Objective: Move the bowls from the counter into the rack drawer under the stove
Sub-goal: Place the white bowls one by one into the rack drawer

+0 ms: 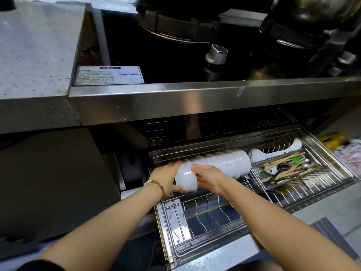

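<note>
Your left hand [166, 176] and right hand [208, 178] clasp a white bowl [185, 178] on its side, fingers curled around its rim and base, at the near end of a row of bowls [224, 163] nested in the rack drawer [304, 200], which stands pulled out beneath the stove's steel front edge [195, 98]. Bare wire slots [205, 210] lie open just in front of your wrists. At the drawer's right, a cutlery tray [257, 173] holds chopsticks [283, 163] and spoons.
</note>
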A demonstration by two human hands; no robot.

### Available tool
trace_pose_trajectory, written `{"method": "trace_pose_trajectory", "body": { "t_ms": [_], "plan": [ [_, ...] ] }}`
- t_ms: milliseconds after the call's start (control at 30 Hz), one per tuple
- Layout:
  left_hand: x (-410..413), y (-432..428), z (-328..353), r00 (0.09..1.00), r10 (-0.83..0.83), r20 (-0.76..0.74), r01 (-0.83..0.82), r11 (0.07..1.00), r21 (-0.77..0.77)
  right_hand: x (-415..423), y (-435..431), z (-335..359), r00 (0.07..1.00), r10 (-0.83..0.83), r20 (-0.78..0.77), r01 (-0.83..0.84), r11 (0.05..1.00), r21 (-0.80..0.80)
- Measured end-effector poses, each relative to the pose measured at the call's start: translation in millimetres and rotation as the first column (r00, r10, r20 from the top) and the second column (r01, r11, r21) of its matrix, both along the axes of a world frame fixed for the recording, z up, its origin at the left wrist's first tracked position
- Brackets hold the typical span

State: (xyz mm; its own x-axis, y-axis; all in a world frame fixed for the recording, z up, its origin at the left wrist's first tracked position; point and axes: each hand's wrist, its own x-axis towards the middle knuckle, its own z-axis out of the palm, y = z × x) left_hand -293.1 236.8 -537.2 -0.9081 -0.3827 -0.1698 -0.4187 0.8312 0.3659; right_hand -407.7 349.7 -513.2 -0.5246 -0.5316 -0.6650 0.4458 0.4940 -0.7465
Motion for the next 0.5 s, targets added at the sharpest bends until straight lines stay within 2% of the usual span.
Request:
{"method": "trace_pose_trajectory", "body": {
  "t_ms": [233, 367, 500],
  "plan": [
    [-2.6, -3.6, -4.4, 1.0, 0.011, -0.002, -0.011, 0.999, -0.033, -4.6, -0.4, -1.3, 0.981, 0.127, -0.145, -0.116, 0.99, 0.083],
    [-2.9, -4.4, -5.6, 1.0, 0.022, -0.006, -0.022, 0.999, -0.025, -11.6, 7.4, 7.2, 0.96, 0.125, -0.251, -0.112, 0.991, 0.067],
    [-4.2, -5.4, -4.7, 1.0, 0.021, -0.001, -0.021, 1.0, -0.021, -15.4, 13.3, 9.9, 0.897, 0.212, -0.388, -0.168, 0.975, 0.143]
  ]
}}
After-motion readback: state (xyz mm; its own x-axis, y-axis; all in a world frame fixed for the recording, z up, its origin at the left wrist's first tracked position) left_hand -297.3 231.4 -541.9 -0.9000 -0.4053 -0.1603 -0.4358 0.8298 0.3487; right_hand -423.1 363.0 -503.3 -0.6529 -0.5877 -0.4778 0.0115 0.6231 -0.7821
